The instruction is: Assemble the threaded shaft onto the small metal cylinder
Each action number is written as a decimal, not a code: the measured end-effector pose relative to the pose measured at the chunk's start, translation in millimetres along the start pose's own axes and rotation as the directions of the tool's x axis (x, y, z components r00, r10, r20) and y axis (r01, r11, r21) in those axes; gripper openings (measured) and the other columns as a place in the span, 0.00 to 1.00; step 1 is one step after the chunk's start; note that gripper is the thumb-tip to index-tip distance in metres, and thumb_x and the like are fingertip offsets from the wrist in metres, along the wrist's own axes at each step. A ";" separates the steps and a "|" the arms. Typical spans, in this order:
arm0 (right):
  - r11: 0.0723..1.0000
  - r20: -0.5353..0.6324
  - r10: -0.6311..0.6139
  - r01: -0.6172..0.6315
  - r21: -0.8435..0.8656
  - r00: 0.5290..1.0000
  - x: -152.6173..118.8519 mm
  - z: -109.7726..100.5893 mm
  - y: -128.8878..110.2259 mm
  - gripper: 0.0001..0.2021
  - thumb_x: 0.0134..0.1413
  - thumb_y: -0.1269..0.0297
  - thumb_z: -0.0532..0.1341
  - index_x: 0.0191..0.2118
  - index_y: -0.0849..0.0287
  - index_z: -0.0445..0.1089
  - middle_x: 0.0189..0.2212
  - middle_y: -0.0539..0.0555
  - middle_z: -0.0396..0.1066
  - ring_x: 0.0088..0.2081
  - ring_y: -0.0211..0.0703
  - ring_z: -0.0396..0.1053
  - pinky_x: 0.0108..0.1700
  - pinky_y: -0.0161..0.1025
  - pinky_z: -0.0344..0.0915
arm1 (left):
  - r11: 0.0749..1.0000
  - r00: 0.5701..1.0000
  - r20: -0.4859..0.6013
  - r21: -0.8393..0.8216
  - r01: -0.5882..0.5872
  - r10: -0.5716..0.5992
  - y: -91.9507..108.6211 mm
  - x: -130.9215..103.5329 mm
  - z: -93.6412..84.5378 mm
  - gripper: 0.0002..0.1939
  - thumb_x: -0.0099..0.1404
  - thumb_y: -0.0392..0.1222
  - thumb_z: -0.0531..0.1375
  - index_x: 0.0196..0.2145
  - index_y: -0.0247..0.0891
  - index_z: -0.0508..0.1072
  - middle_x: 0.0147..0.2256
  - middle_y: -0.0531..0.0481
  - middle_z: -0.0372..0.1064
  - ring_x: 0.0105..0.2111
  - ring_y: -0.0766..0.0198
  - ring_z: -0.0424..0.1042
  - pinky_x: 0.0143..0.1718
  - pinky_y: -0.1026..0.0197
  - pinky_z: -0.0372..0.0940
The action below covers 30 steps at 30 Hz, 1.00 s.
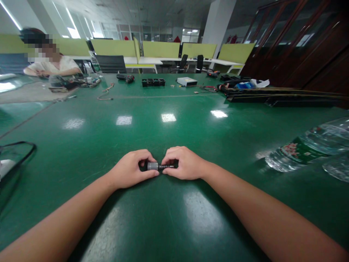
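Just above the green tabletop [169, 203], in the middle of the view, both hands meet at one small part. My left hand [128, 169] is closed around a short grey metal cylinder [152, 166], thumb on the near side and fingers on the far side. From the cylinder's right end runs a thin, dark, stepped shaft [167, 166], lying in line with it. My right hand [187, 163] pinches about this shaft with thumb and fingertips. Fingers cover part of both pieces, and whether they are joined I cannot tell.
Clear plastic bottles [305, 149] lie at the right. A black cable [27, 143] loops in at the left edge. Farther back are a black block [153, 82], a silver box [187, 81], a power tool [125, 77] and long dark strips [272, 96]. Another person [51, 62] sits far left.
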State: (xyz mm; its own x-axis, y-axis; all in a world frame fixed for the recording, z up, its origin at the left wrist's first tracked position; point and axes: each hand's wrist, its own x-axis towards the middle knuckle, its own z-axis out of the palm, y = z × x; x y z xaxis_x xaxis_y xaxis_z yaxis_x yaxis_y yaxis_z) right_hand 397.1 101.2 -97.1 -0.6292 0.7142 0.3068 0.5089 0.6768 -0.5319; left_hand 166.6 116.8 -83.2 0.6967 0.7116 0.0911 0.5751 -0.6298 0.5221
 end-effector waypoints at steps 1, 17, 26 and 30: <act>1.000 -0.002 0.000 0.000 0.000 1.000 0.0 -0.1 0.0 0.05 0.48 0.67 0.67 0.33 0.60 0.75 0.27 0.50 0.71 0.30 0.37 0.66 0.35 0.34 0.60 | 1.000 1.000 0.001 0.001 0.001 -0.001 0.2 0.0 -0.1 0.13 0.60 0.50 0.64 0.36 0.37 0.74 0.30 0.52 0.69 0.30 0.65 0.66 0.31 0.64 0.58; 1.000 -0.017 -0.004 0.004 -0.011 1.000 -0.3 -0.1 0.4 0.04 0.48 0.67 0.67 0.31 0.60 0.74 0.26 0.50 0.71 0.29 0.37 0.67 0.35 0.35 0.60 | 1.000 1.000 -0.012 -0.008 0.001 -0.001 0.3 0.6 -0.2 0.13 0.59 0.50 0.64 0.35 0.38 0.74 0.30 0.52 0.69 0.29 0.65 0.66 0.31 0.65 0.58; 1.000 -0.024 -0.008 0.007 -0.016 1.000 -0.7 0.2 2.8 0.04 0.48 0.67 0.67 0.31 0.59 0.74 0.26 0.50 0.71 0.29 0.37 0.67 0.36 0.36 0.61 | 1.000 1.000 -0.017 -0.009 0.003 -0.003 1.5 0.0 -1.3 0.13 0.59 0.50 0.64 0.35 0.37 0.74 0.30 0.52 0.69 0.29 0.65 0.65 0.31 0.65 0.59; 1.000 -0.025 -0.013 0.013 -0.014 1.000 -0.4 -0.3 2.5 0.03 0.48 0.67 0.67 0.30 0.60 0.74 0.26 0.50 0.71 0.29 0.37 0.67 0.36 0.36 0.61 | 1.000 1.000 -0.014 -0.012 0.012 -0.012 1.5 -0.3 -1.6 0.13 0.59 0.49 0.64 0.35 0.37 0.74 0.30 0.52 0.69 0.29 0.65 0.66 0.31 0.65 0.59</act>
State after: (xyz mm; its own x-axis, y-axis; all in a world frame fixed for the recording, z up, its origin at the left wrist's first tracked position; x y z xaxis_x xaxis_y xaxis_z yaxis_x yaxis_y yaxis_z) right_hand 398.9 102.7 -98.4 -0.6208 0.7094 0.3336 0.5090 0.6884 -0.5168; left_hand 166.6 116.2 -81.1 0.6834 0.7236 0.0967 0.5784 -0.6175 0.5331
